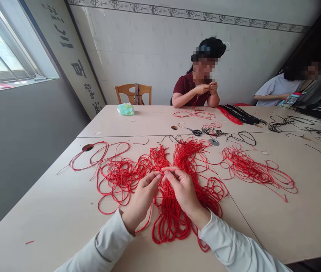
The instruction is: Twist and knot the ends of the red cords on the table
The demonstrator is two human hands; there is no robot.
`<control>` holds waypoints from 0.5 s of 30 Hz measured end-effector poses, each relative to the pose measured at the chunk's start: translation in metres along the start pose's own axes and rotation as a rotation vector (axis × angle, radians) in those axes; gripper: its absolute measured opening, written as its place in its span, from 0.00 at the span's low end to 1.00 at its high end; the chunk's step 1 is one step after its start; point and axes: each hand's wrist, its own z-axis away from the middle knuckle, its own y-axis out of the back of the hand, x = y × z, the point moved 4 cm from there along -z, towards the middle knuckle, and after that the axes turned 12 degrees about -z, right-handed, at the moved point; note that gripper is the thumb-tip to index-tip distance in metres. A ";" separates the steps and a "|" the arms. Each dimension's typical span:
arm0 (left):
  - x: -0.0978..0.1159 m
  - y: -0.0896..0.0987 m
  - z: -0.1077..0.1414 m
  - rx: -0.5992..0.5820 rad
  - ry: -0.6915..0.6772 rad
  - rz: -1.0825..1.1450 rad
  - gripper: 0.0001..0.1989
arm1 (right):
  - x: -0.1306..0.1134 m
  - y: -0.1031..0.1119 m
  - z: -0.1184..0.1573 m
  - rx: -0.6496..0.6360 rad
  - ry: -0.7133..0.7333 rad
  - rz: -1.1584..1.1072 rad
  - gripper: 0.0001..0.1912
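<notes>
1. We are holding our left hand [141, 200] and right hand [183, 192] half closed, tips meeting; whether they grip a strand, we cannot tell.
2. We are keeping the red twisted cord bundle [171, 223] beneath them on the worktop [276, 226], running near to far, closer to the right hand.

Many thin red cords [171, 223] lie on the pale counter [44, 223]. Most are twisted into long strands, and they make one thick bunch under the fingers [157, 175] of both hands. Loose loops [115, 181] spread out to the left, tangled together. Another red tangle [258, 172] lies just beside the bunch, on the right.
</notes>
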 end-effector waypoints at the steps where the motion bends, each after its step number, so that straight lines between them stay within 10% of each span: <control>1: -0.001 0.001 -0.001 0.003 -0.011 -0.023 0.13 | 0.000 0.000 0.000 0.005 0.003 0.006 0.09; 15: 0.004 -0.001 0.001 -0.009 -0.136 -0.233 0.13 | -0.001 0.004 -0.002 0.027 -0.011 0.064 0.10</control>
